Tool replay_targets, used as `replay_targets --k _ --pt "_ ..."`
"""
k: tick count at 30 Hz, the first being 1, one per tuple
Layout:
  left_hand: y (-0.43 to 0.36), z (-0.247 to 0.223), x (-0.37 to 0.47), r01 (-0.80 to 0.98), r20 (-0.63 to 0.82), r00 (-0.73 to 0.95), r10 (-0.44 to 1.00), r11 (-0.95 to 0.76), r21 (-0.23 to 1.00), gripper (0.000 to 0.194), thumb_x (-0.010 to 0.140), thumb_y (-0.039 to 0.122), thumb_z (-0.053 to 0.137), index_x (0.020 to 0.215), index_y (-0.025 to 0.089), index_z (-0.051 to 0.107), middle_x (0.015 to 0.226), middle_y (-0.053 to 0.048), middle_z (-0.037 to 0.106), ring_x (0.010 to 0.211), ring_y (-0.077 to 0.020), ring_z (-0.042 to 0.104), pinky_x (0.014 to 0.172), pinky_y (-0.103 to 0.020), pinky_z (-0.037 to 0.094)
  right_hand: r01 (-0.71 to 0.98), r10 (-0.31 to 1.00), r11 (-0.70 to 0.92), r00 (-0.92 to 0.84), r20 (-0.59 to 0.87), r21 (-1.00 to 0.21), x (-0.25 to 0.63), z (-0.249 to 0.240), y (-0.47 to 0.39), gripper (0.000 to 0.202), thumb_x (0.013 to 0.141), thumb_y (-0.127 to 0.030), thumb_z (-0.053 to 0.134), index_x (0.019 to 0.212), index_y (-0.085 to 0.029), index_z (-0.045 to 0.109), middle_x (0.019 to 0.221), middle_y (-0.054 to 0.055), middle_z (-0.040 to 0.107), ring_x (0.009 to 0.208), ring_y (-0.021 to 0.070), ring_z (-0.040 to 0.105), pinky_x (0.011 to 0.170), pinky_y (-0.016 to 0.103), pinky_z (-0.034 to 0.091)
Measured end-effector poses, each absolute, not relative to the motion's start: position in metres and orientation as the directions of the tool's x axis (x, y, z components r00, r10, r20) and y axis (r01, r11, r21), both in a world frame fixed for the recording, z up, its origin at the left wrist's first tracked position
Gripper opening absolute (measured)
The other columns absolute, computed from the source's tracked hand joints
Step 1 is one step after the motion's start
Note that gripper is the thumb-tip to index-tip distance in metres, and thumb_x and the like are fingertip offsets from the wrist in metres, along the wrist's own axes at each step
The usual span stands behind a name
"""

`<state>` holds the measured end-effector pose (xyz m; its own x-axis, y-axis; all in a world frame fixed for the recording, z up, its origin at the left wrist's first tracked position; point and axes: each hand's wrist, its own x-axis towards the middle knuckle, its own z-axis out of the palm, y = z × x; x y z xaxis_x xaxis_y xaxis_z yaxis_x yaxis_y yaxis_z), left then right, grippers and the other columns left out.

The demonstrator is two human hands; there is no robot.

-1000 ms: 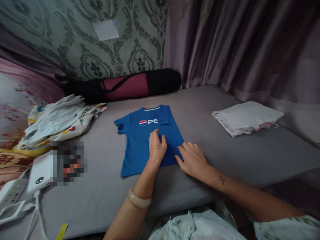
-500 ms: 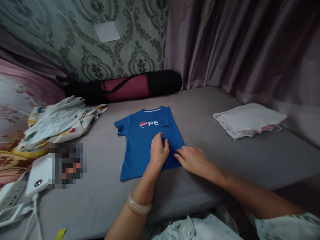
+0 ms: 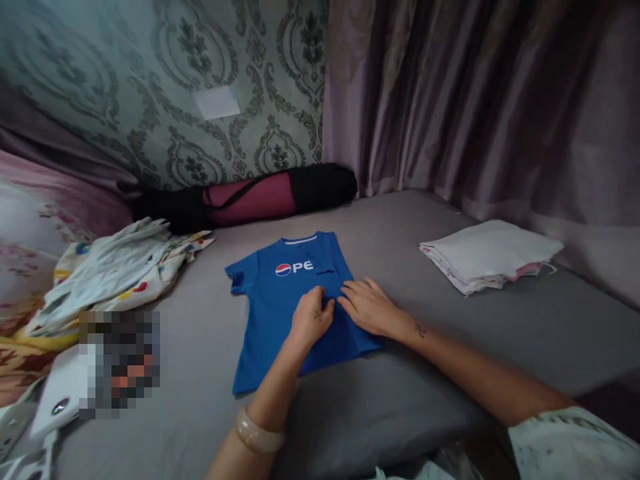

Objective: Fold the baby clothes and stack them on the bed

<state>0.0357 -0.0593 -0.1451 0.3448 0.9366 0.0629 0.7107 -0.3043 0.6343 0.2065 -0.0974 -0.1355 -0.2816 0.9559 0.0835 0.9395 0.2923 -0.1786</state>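
Note:
A blue T-shirt (image 3: 273,320) lies front up on the grey sheet, its collar pointing away from me. A round red, white and blue logo and the letters "PE" show on its chest. Its right side is folded inward, with the sleeve turned over onto the chest. My left hand (image 3: 311,319) rests on the middle of the shirt, thumb apart from the fingers, whose tips are partly hidden. Close beside it, my right hand (image 3: 369,307) lies on the folded right edge with its fingers spread. Neither hand grips anything visible.
White folded cloths (image 3: 490,257) lie on the right. On the left are a heap of light clothes (image 3: 107,260) and a white device (image 3: 65,387) with a cable, beside a blurred-out patch. A long black and maroon bag (image 3: 255,198) lies along the patterned wall.
My right hand has moved from the shirt's lower right edge up and inward, and its fingers have spread out. My left hand stays on the shirt's middle. The view has tilted up slightly.

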Motion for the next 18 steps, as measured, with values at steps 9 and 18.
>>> replay_targets --k 9,18 --pt "0.052 -0.125 0.046 0.817 -0.016 0.259 0.966 -0.211 0.537 0.022 0.086 0.023 0.053 0.101 0.014 0.066 0.098 -0.012 0.070 0.094 -0.0230 0.064 0.082 -0.031 0.048 0.934 0.972 0.146 -0.074 0.221 -0.326 0.219 -0.150 0.022 0.034 0.095 -0.013 0.037 0.113 -0.012 0.065 0.118 0.013 0.064 0.112 0.0197 0.054 0.098 0.030 0.036" --pt "0.101 -0.148 0.053 0.879 0.053 0.050 0.997 -0.069 0.472 0.038 0.088 0.027 0.053 0.121 0.008 0.052 0.127 -0.024 0.051 0.115 -0.0280 0.057 0.094 -0.034 0.043 0.955 0.982 0.068 -0.014 0.186 -0.289 0.210 -0.160 0.062 0.046 0.100 -0.031 0.028 0.137 -0.018 0.052 0.148 0.006 0.045 0.125 0.0263 0.042 0.102 0.040 0.032"
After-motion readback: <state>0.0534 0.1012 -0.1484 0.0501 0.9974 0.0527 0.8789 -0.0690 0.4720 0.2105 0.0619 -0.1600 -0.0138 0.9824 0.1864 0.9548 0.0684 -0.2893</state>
